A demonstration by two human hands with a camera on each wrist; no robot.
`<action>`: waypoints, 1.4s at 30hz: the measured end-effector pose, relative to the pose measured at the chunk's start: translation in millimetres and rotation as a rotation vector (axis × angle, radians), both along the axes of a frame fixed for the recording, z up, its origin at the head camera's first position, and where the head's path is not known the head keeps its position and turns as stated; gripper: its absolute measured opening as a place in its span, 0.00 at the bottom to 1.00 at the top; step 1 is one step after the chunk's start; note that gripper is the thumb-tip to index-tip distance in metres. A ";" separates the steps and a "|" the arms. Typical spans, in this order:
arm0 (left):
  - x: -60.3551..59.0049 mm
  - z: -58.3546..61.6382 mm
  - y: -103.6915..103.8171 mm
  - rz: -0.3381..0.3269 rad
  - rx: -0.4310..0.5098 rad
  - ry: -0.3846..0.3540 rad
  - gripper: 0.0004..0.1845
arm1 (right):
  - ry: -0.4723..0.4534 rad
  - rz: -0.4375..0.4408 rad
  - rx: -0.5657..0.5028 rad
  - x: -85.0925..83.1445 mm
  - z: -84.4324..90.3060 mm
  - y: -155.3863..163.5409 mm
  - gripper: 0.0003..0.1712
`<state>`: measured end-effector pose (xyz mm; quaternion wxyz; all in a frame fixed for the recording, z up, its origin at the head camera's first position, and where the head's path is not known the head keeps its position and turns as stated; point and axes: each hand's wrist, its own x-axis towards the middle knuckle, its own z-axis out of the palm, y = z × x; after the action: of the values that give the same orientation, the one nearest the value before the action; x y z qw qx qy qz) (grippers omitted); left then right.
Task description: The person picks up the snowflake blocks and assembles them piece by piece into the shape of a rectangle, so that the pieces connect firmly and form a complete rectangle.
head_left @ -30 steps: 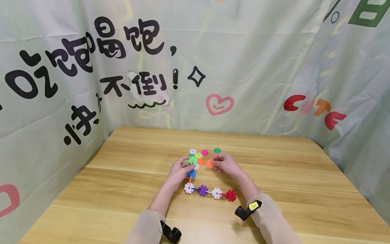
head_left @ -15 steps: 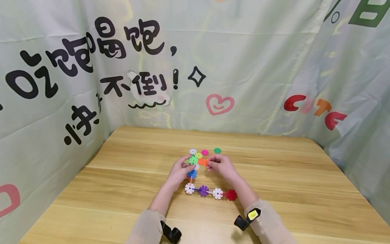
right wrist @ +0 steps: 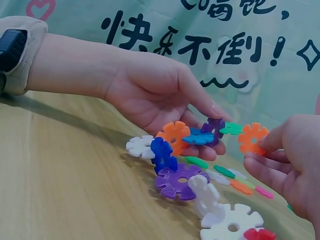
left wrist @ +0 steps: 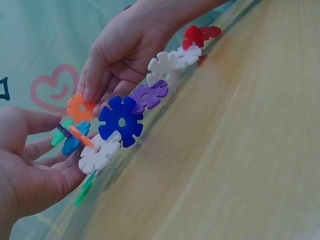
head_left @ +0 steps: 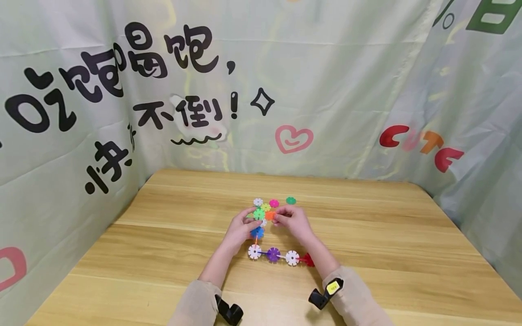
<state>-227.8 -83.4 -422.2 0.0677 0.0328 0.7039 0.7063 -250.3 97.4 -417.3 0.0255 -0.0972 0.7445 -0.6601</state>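
My left hand [head_left: 240, 230] holds one end of a bent chain of flower-shaped snowflake discs, its thumb and fingers around a dark purple disc [right wrist: 215, 129] and a blue disc [right wrist: 199, 136]. A light green disc [head_left: 258, 214] sticks out at that end. My right hand [head_left: 295, 224] pinches an orange disc [right wrist: 252, 138] against the green one's edge; whether they are slotted together I cannot tell. From the left hand the chain runs toward me, then right, through a white disc [head_left: 254, 251], a purple disc [head_left: 273, 255] and another white disc [head_left: 292, 258] to red [left wrist: 199, 36].
Loose discs lie on the wooden table [head_left: 379, 235] beyond the hands: a white disc [head_left: 258, 202], a yellow disc [head_left: 266, 207], a pink disc [head_left: 274, 203] and a green disc [head_left: 291, 200]. A printed curtain [head_left: 338, 90] hangs behind the table and along its sides.
My right hand has moved left with the orange disc, bringing it up to the green disc. The left hand keeps its hold, and the chain has shifted very slightly right.
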 end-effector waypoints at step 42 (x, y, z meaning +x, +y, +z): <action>1.7 -0.2 -0.2 -0.089 0.061 0.013 0.28 | 0.125 -0.065 0.085 20.1 16.5 -8.2 0.06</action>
<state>-226.1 -83.6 -422.4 0.0932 0.0708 0.6804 0.7234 -230.1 89.2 -400.7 -0.0384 -0.1127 0.7747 -0.6211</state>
